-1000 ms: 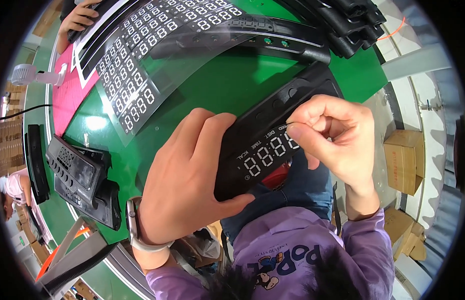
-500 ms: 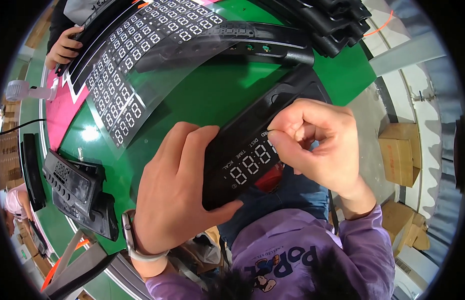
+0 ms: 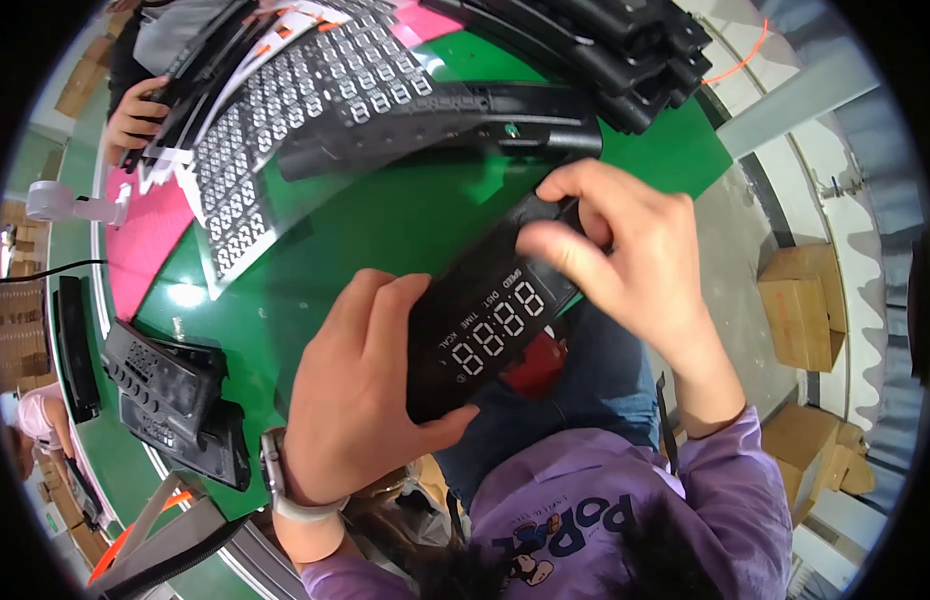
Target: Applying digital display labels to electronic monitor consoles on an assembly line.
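Note:
A long black display panel [image 3: 472,291] with white digit segments is tilted above the green table's near edge. My left hand [image 3: 357,375] grips its lower left end, fingers over the far edge and thumb at the near edge. Around the panel's upper right end, my right hand [image 3: 625,250] is closed, fingers at the far edge; its thumb is blurred over the panel's face. Beyond the panel lies a clear sheet [image 3: 285,115] printed with rows of white digit segments, partly over a black housing [image 3: 445,135].
Black housings [image 3: 605,50] are stacked at the far right. Several display panels [image 3: 170,395] lie at the left by a black strip [image 3: 77,350]. Another person's hand [image 3: 140,120] rests on black parts at the far left. A pink sheet [image 3: 145,235] covers part of the green table [image 3: 325,235].
My right hand has gone from a pinch over the printed digits to a grip around the panel's upper right end. The digits it covered now show. The whole view has shifted slightly.

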`<state>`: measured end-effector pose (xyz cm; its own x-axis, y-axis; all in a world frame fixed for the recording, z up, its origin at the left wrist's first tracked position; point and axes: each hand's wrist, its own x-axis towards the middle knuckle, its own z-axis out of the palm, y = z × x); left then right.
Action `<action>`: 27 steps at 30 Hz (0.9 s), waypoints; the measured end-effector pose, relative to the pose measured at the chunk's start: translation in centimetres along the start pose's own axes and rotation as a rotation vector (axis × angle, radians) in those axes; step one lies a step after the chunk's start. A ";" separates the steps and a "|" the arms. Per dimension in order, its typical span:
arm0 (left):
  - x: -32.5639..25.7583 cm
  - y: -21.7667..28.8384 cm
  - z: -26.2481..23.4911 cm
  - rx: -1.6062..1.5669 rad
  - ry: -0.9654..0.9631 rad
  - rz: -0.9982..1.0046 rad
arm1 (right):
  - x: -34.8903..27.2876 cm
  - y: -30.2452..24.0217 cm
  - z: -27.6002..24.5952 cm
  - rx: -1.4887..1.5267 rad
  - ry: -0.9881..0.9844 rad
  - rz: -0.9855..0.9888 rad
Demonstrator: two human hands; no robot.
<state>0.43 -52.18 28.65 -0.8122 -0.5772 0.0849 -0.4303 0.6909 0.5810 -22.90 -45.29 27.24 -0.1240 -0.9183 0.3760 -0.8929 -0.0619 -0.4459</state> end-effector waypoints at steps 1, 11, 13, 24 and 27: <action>0.0 0.1 0.0 -0.003 -0.020 0.011 | -0.1 -0.4 0.0 -0.024 0.046 -0.050; -0.5 1.5 0.6 0.193 -0.009 -0.012 | -2.9 0.1 0.5 0.426 0.337 0.184; -1.2 1.6 0.8 0.219 -0.024 -0.075 | -4.1 0.2 -0.4 0.439 0.422 0.138; -5.0 -2.0 -4.8 0.148 0.743 -0.538 | -8.9 0.7 0.2 0.374 0.282 -0.025; -4.6 -6.5 -6.9 0.453 0.834 -0.641 | -9.5 -0.2 0.1 0.435 0.182 -0.057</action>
<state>9.64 -57.02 30.03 0.0490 -0.8721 0.4868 -0.9105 0.1614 0.3807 -21.46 -36.63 23.69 -0.1882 -0.8277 0.5286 -0.6415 -0.3040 -0.7044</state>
